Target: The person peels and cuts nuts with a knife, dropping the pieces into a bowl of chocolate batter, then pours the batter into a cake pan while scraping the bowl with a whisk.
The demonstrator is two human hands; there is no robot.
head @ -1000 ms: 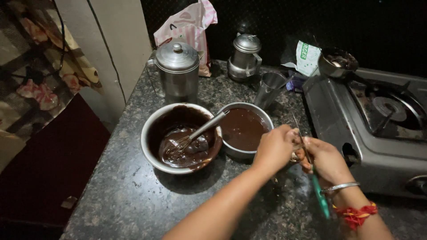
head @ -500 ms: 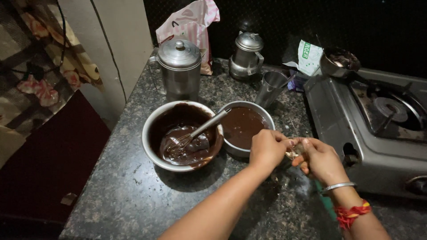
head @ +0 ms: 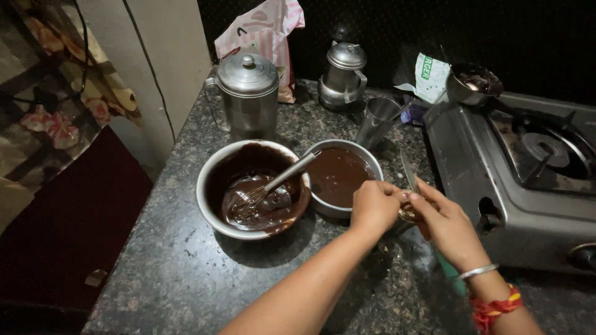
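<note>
My left hand [head: 374, 208] and my right hand [head: 448, 224] meet just right of a round tin [head: 340, 177] filled with smooth chocolate batter. My right hand grips a thin utensil [head: 408, 170]; its blade points away from me and a bit of green handle shows under the wrist. The curled fingers of my left hand pinch the utensil where the hands touch. To the left, a steel mixing bowl [head: 211, 186] holds leftover batter with a whisk [head: 273, 186] resting in it.
A tall steel canister [head: 248, 93], a small lidded steel pot [head: 344, 74] and a steel tumbler [head: 379, 121] stand behind the bowls. The gas stove [head: 521, 186] sits at the right with a small pan [head: 475, 84] on it. A pink striped bag [head: 261, 37] leans at the back.
Both hands stay joined beside the tin and have shifted slightly left. The green handle is now mostly hidden under my right wrist.
</note>
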